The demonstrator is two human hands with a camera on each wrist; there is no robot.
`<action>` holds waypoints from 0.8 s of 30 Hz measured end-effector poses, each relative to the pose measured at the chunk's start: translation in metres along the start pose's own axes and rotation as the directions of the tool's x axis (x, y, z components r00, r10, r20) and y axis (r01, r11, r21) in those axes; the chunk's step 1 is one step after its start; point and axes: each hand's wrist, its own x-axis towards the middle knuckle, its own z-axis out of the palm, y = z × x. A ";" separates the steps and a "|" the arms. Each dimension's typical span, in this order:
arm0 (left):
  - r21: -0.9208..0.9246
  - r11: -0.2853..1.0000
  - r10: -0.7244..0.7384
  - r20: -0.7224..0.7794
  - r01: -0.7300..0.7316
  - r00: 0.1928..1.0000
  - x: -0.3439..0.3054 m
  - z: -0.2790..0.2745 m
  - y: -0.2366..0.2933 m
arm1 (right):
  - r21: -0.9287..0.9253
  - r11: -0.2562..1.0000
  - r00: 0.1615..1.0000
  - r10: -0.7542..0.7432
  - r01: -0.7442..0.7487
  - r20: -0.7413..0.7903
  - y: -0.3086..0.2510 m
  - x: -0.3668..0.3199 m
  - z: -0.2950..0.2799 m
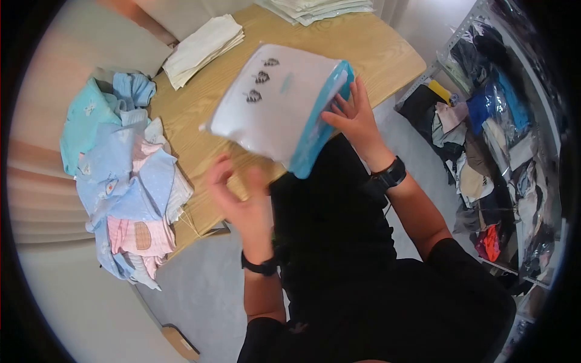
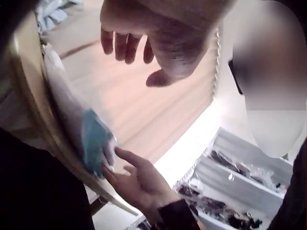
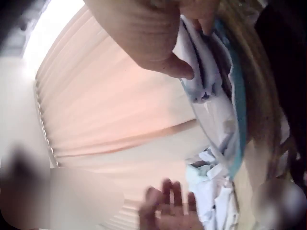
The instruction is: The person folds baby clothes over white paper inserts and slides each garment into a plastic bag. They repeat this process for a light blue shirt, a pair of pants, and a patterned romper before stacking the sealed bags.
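A plastic bag [image 1: 275, 94] with a teal band along its open side lies on the wooden table, plump with folded white fabric and showing three dark printed motifs. At that open side, my right hand [image 1: 358, 124] touches the bag's mouth with fingers spread. In the right wrist view, the thumb of my right hand [image 3: 158, 43] lies at the folded fabric [image 3: 199, 72] inside the mouth. My left hand [image 1: 239, 193] hovers off the bag's near left corner, slightly blurred, fingers loosely bent and holding nothing. The left wrist view has the left hand [image 2: 153, 38] above the bag [image 2: 72, 100].
Blue, pink and teal clothes [image 1: 130, 181] are heaped along the table's left edge. Folded cream cloths [image 1: 204, 48] lie at the back left, with a stack of flat packages [image 1: 315, 9] at the far edge. Shelves of bagged garments [image 1: 484, 139] stand at the right.
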 end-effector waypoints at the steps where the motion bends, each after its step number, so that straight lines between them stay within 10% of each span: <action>1: 0.074 0.989 0.117 0.139 -0.128 0.983 -0.003 0.010 0.012 | -0.074 0.997 0.997 -0.026 0.031 0.067 0.003 -0.001 -0.002; 7: 0.340 0.800 0.351 0.403 -0.494 0.845 0.024 0.068 0.018 | -0.356 0.908 0.975 -0.214 0.219 0.055 0.022 0.007 -0.002; 10: 0.346 0.839 0.250 0.441 -0.420 0.862 0.053 0.076 -0.002 | -0.773 0.374 0.780 -0.579 0.512 0.236 0.001 0.034 -0.018; 13: 0.282 0.901 0.202 0.402 -0.331 0.893 0.082 0.067 -0.006 | -0.789 0.248 0.751 -0.551 0.563 0.363 -0.004 0.076 -0.033; 16: 0.220 0.917 0.228 0.393 -0.332 0.891 0.105 0.055 -0.007 | -0.675 0.579 0.868 -0.125 0.457 0.480 -0.032 0.088 -0.032; 19: 0.178 0.928 0.241 0.382 -0.327 0.892 0.121 0.046 -0.018 | -0.664 0.476 0.811 -0.229 0.576 0.539 -0.020 0.090 -0.026; 24: 0.294 0.796 0.399 0.402 -0.529 0.824 0.126 0.027 -0.017 | -0.694 0.667 0.960 -0.131 0.271 0.249 -0.018 0.071 -0.007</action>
